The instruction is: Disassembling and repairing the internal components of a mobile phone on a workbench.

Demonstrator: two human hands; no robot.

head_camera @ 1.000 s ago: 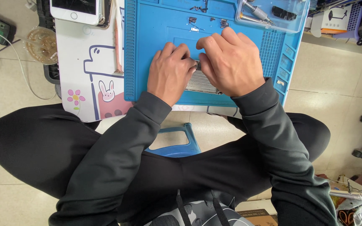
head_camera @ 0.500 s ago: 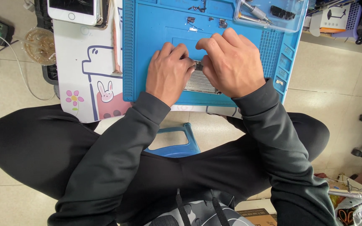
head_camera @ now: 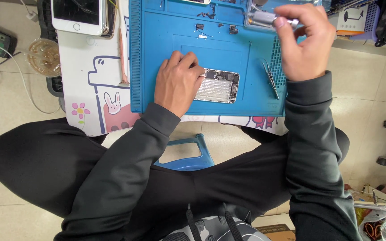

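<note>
— On the blue mat (head_camera: 157,53), near its front edge: opened phone (head_camera: 217,86), insides up, lying flat.

— And the left hand (head_camera: 177,82)?

— Pressed palm-down on the phone's left end, fingers spread over it, pinning rather than gripping. Clutching nothing.

— Right hand (head_camera: 307,42)?

— Raised at the mat's far right corner, well apart from the phone. Fingers pinched round a silver screwdriver (head_camera: 264,18), held roughly level, handle pointing left.

— Anything beside the phone?

— Tweezers (head_camera: 270,79), just right of it, lying loose on the mat, untouched. Small dark parts (head_camera: 215,24) scattered further back, near the mat's far edge.

— Off the mat?

— To the left, on the white worktop (head_camera: 79,62) with cartoon drawings: white phone (head_camera: 77,15) with a cracked screen, face up at the back corner. Thin orange stick (head_camera: 122,49) lying along the mat's left edge. Round clear dish (head_camera: 44,56) at the worktop's left rim.

— Lower down?

— Dark sleeves, dark trousers, blue stool (head_camera: 186,154) showing between the knees. Tiled floor (head_camera: 5,116) all round, white cable (head_camera: 10,67) trailing across it at left.
</note>
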